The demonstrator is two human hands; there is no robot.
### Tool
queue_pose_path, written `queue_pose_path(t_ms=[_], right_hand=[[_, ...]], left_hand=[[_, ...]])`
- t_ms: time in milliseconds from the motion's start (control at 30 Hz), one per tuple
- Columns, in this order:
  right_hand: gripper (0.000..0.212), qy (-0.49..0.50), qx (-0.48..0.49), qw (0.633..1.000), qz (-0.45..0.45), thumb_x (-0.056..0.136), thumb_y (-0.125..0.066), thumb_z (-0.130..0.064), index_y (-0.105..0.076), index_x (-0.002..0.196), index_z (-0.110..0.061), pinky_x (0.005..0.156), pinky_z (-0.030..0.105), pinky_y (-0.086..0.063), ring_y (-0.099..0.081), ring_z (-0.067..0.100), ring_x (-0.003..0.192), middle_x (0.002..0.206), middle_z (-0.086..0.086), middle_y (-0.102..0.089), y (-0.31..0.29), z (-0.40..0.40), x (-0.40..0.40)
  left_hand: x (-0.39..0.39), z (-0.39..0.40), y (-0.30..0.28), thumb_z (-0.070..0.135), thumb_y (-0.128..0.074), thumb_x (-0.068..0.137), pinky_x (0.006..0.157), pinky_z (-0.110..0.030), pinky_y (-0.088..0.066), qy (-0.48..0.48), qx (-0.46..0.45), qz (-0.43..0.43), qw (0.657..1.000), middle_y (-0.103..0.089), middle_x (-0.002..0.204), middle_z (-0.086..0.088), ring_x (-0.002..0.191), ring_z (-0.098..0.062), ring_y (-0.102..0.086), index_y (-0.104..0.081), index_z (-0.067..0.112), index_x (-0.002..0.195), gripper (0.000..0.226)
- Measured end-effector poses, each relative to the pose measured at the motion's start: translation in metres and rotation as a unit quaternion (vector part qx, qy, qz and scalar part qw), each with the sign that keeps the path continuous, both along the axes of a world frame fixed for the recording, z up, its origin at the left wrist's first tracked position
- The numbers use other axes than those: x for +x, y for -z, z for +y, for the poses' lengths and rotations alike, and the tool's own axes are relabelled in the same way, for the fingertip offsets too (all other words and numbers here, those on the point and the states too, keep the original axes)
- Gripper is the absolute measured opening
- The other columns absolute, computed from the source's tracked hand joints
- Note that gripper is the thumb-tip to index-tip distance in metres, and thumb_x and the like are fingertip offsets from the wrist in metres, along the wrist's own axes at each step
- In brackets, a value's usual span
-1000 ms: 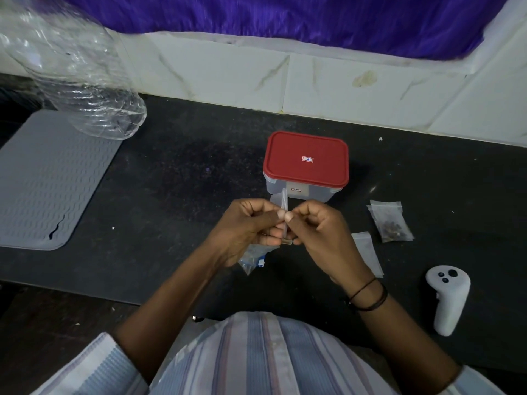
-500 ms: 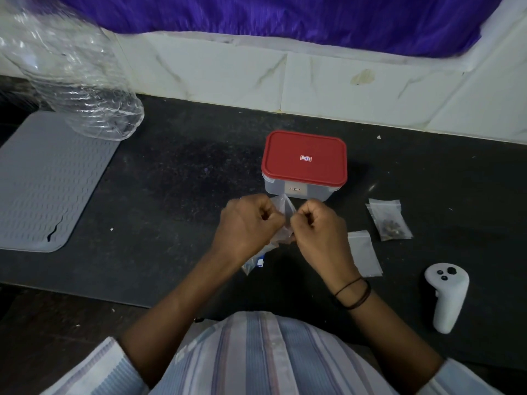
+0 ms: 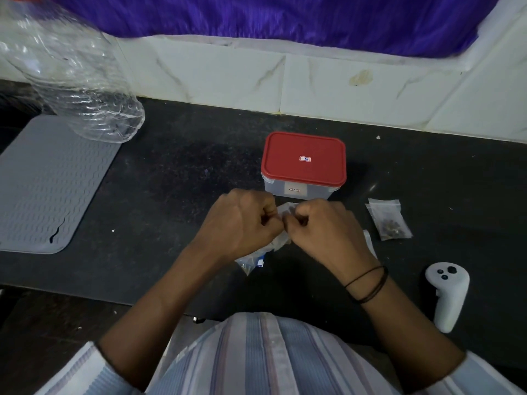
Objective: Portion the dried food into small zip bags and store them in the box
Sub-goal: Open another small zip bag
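Both hands have dropped closer to the worktop [image 3: 176,178] over the past second, and the small zip bag [image 3: 285,210], earlier held up edge-on between them, now lies flatter and crumpled in the gap between the knuckles. The left hand [image 3: 242,223] and the right hand [image 3: 325,232] sit knuckle to knuckle just near of the box [image 3: 303,159], whose red lid is on. Fingers of both hands are curled tight, pinching the bag's top edge from either side; its clear body trails down beneath the left hand toward the near side.

The step looks like working the zip strip, though whether it is being opened or sealed cannot be told. It goes best with the pinch kept right at the strip and the bag's mouth up, so nothing spills. A filled bag [image 3: 389,222] lies on the worktop to the right, well apart from the hands, and another flat bag [image 3: 370,242] peeks out beside the right wrist.
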State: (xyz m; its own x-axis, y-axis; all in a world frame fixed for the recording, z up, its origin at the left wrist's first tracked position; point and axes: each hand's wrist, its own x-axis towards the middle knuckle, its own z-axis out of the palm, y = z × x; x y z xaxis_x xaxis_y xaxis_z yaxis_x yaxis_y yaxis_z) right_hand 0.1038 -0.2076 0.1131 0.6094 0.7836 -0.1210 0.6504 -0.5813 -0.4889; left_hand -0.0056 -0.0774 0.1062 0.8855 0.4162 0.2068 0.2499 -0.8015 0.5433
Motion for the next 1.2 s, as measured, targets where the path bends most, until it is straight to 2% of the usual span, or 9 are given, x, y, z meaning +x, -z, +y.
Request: queue_pose_path(t_ms=[167,300,433,567,733,900,1000,1100,1200], right_hand=[[0.011,-0.074,-0.05,0.996,0.023,0.094,-0.061,-0.025,-0.07,0.087,-0.028,0.065,0.031,-0.052,-0.062,0.012,0.073,0.078,-0.01,-0.062,-0.014,0.007,0.003],[0.033,-0.118,-0.057,0.99,0.057,0.098,-0.052,-0.014,-0.057,0.068,-0.027,0.06,0.032,-0.044,-0.058,0.013,0.066,0.07,-0.008,-0.056,-0.018,0.013,0.004],[0.032,-0.151,-0.052,0.978,0.137,0.1,-0.045,-0.012,-0.051,0.074,-0.03,0.06,0.034,-0.049,-0.057,0.013,0.066,0.075,-0.002,-0.056,-0.026,0.02,0.002],[0.018,-0.151,-0.043,0.976,0.15,0.098,-0.052,-0.02,-0.062,0.084,-0.022,0.074,0.042,-0.058,-0.066,0.015,0.076,0.079,-0.002,-0.065,-0.029,0.026,-0.001],[0.043,-0.106,-0.018,0.992,0.067,0.09,-0.062,-0.046,-0.061,0.056,-0.021,0.058,0.036,-0.053,-0.059,0.011,0.052,0.054,-0.002,-0.06,-0.026,0.034,-0.008],[0.046,-0.147,-0.078,0.985,0.041,0.087,-0.056,-0.061,-0.072,0.074,-0.021,0.066,0.037,-0.056,-0.062,0.011,0.062,0.066,-0.003,-0.066,-0.029,0.037,-0.01],[0.043,-0.201,-0.095,0.974,0.045,0.09,-0.053,-0.057,-0.065,0.063,-0.026,0.062,0.034,-0.049,-0.056,0.009,0.061,0.063,-0.005,-0.058,-0.03,0.04,-0.011],[0.036,-0.222,-0.089,0.969,0.07,0.093,-0.056,-0.043,-0.054,0.057,-0.038,0.064,0.03,-0.043,-0.056,0.01,0.072,0.072,-0.009,-0.055,-0.026,0.044,-0.01],[0.03,-0.22,-0.021,0.965,0.142,0.097,-0.056,-0.028,-0.066,0.072,-0.041,0.07,0.025,-0.047,-0.061,0.005,0.077,0.079,-0.011,-0.064,-0.027,0.043,-0.014]], left_hand=[[-0.005,0.003,0.02,0.033,-0.07,0.08,0.058,-0.025,-0.046,0.051,-0.1,-0.096,0.989,-0.061,0.072,0.011,0.065,-0.009,-0.06,-0.063,0.019,0.077,0.015],[-0.014,0.003,0.042,0.062,-0.08,0.062,0.091,-0.017,-0.043,0.037,-0.128,-0.106,0.985,-0.055,0.12,0.007,0.111,-0.01,-0.055,-0.054,0.018,0.123,0.08],[-0.012,-0.003,0.051,0.054,-0.077,0.068,0.103,-0.018,-0.037,0.011,-0.094,-0.139,0.986,-0.045,0.135,0.003,0.123,-0.013,-0.047,-0.044,0.015,0.136,0.085],[-0.011,-0.003,0.052,0.041,-0.073,0.075,0.093,-0.022,-0.045,0.015,-0.085,-0.153,0.984,-0.059,0.119,0.001,0.108,-0.009,-0.056,-0.054,0.01,0.125,0.062],[-0.014,-0.003,0.056,0.036,-0.07,0.076,0.083,-0.025,-0.048,0.021,-0.086,-0.165,0.982,-0.063,0.108,-0.001,0.096,-0.011,-0.06,-0.057,0.012,0.116,0.049],[-0.021,0.005,0.054,0.032,-0.07,0.074,0.079,-0.019,-0.047,0.026,-0.086,-0.194,0.977,-0.062,0.104,0.004,0.092,-0.005,-0.06,-0.054,0.018,0.115,0.046],[-0.023,0.006,0.056,0.031,-0.069,0.077,0.075,-0.009,-0.041,0.026,-0.085,-0.189,0.978,-0.059,0.096,0.013,0.085,0.005,-0.057,-0.057,0.019,0.105,0.033],[-0.023,0.004,0.061,0.031,-0.069,0.077,0.065,-0.022,-0.05,0.015,-0.101,-0.186,0.977,-0.066,0.089,0.007,0.077,-0.004,-0.063,-0.059,0.014,0.101,0.03],[-0.025,0.005,0.063,0.031,-0.066,0.08,0.058,-0.028,-0.05,-0.024,-0.114,-0.212,0.97,-0.064,0.083,0.007,0.07,-0.007,-0.063,-0.055,0.019,0.099,0.026]])
